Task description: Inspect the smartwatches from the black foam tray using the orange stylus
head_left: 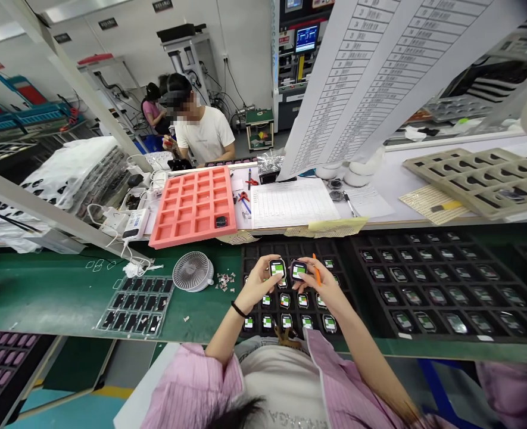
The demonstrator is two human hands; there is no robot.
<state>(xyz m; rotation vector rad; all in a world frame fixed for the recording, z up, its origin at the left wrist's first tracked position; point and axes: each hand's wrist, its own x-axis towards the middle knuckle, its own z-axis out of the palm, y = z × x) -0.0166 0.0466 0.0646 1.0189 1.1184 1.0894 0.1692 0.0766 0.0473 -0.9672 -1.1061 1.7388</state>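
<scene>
My left hand (258,282) holds a small square smartwatch body (277,268) with a lit green-and-white screen. My right hand (319,282) holds a second lit watch body (299,270) beside it, with an orange pen (316,270) tucked between its fingers. Both hands hover over a black compartment tray (252,252) on the green bench, where several more watch bodies (285,300) with lit screens sit in their cells. A black band circles my left wrist.
To the right lies a larger black tray (446,286) of dark-screened watches. A white fan (193,271), a clear blister sheet (138,304), a pink foam tray (194,205) and paper forms (292,202) lie around. A person in white (203,134) sits across the bench.
</scene>
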